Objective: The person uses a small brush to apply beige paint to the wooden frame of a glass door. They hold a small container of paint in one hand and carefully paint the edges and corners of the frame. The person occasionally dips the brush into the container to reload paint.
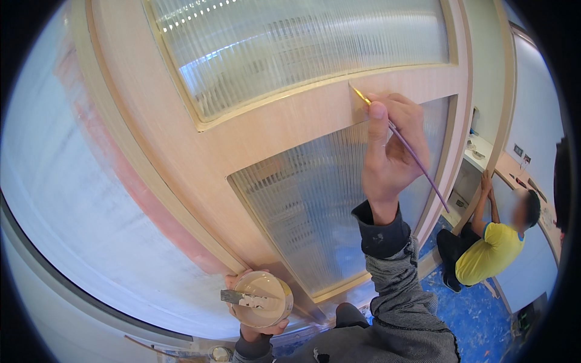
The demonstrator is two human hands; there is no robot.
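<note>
Pinched between thumb and fingertips, a thin purple brush is grasped in the right hand, its tip at the door's crossbar between the upper pane and lower pane; that pencil-like hold probably gives fine control. By the door's lower left, the left hand grips a tub of cream-coloured stuff, likely to have it within reach. A flat grey stick rests across the tub, perhaps parked there. Whether the bristles touch the door is hard to tell; the tub hides most of the left palm.
</note>
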